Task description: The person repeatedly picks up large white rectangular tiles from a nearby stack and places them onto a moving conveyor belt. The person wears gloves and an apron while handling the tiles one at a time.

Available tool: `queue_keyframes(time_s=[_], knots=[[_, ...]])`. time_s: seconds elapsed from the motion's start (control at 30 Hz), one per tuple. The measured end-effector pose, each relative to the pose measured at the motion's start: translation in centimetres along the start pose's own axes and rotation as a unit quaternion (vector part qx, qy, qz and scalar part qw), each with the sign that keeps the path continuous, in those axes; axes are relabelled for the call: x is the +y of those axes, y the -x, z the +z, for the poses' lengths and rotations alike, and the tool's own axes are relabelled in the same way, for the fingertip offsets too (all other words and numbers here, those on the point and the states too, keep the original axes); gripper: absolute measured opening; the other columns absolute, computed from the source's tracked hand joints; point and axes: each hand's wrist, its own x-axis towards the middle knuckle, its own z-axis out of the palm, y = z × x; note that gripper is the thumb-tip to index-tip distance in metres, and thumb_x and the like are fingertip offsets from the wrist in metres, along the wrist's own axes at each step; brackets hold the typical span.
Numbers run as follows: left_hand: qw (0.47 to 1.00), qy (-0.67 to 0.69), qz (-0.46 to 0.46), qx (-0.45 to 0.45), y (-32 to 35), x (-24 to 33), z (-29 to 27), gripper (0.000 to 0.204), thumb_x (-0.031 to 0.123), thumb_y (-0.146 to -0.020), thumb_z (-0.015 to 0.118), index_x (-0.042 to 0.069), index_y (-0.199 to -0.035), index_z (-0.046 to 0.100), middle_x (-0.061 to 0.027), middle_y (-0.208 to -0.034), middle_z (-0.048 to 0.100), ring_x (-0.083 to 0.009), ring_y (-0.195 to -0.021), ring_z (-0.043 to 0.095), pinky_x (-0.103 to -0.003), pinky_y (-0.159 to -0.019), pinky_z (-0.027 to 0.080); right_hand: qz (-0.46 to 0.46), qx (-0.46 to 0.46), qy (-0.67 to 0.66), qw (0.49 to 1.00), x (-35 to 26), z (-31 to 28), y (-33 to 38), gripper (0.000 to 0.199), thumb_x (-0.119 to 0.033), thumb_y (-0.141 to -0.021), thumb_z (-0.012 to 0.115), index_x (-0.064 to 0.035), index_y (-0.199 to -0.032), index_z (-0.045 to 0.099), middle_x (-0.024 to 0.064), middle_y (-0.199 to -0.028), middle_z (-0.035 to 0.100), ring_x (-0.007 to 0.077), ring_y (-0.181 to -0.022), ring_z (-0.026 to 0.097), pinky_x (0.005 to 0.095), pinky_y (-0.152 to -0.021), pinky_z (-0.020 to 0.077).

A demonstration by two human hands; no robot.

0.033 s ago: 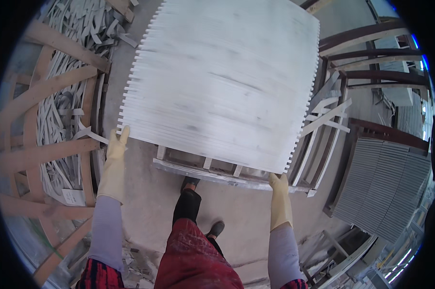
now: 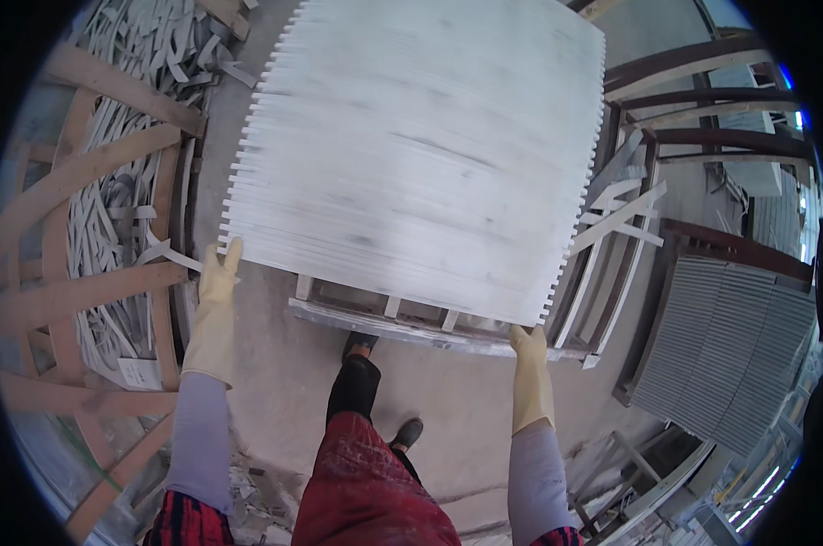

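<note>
A large pale panel [image 2: 411,164] of many narrow strips laid side by side, with notched left and right edges, spreads out in front of me. My left hand [image 2: 218,264], in a cream rubber glove, grips its near left corner with the thumb along the edge. At the near right corner, my right hand [image 2: 527,341] in a matching glove is closed on the edge, its fingers partly hidden beneath. Below the panel's near edge shows a pale slatted frame [image 2: 393,329]; whether the panel touches it I cannot tell.
On the left, a wooden crate [image 2: 84,296] holds a heap of pale offcut strips [image 2: 111,237]. Loose strips [image 2: 621,218] lie across the frame at right. Farther right stands a stack of grey ribbed panels [image 2: 716,346]. Dark red beams [image 2: 730,141] run behind it. My feet stand near the frame.
</note>
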Motion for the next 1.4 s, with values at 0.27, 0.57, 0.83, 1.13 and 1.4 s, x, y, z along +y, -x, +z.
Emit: queue_keyframes(time_s=[0.27,0.57,0.83,1.13,1.4], knots=[[0.997,0.0,0.06,0.05,0.9,1.2,0.0,0.056,0.05,-0.08,0.064,-0.003,-0.098,0.053,-0.0081,-0.085,0.055,-0.0141,-0.075,0.05,-0.027,-0.066,0.043,-0.027,-0.041,-0.254,0.966,3.4,0.3,-0.7,0.039,-0.021,-0.078,0.07,0.0028,-0.104,0.055,0.0075,-0.091,0.063,0.0111,-0.085,0.055,0.0258,-0.077,0.0421],[0.994,0.024,0.088,0.054,-2.3,-3.1,-0.6,0.052,0.049,-0.08,0.064,0.0,-0.091,0.053,-0.0076,-0.082,0.054,-0.0147,-0.074,0.047,-0.027,-0.07,0.041,0.019,0.053,-0.155,0.986,-1.4,0.8,1.4,0.042,-0.026,-0.08,0.068,0.0047,-0.105,0.054,0.0131,-0.103,0.062,0.0176,-0.096,0.056,0.0292,-0.085,0.0411],[0.993,0.035,0.097,0.052,-1.4,-1.6,-0.1,0.048,0.052,-0.08,0.063,0.005,-0.083,0.052,0.0012,-0.072,0.044,-0.0099,-0.067,0.038,-0.024,-0.061,0.034,-0.023,0.075,-0.186,0.98,-1.4,1.3,1.8,0.046,-0.029,-0.083,0.065,0.0059,-0.11,0.053,0.0147,-0.11,0.061,0.0196,-0.103,0.057,0.0289,-0.09,0.0399],[0.987,0.117,0.107,0.032,-1.3,-1.8,0.2,0.04,0.044,-0.083,0.065,0.007,-0.085,0.049,0.0013,-0.075,0.046,-0.0086,-0.07,0.041,-0.024,-0.064,0.036,0.009,0.069,-0.089,0.994,-2.5,0.1,2.4,0.045,-0.033,-0.079,0.065,0.005,-0.102,0.058,0.0152,-0.096,0.065,0.0225,-0.092,0.061,0.0321,-0.082,0.0446],[0.973,0.205,0.109,0.001,-1.9,-2.6,0.2,0.039,0.042,-0.081,0.068,0.011,-0.088,0.045,0.001,-0.081,0.048,-0.0091,-0.075,0.044,-0.023,-0.07,0.037,-0.053,-0.022,0.033,0.998,-2.4,-2.5,2.3,0.049,-0.035,-0.079,0.065,0.0064,-0.103,0.06,0.0205,-0.102,0.063,0.0288,-0.097,0.06,0.0358,-0.083,0.0454]])
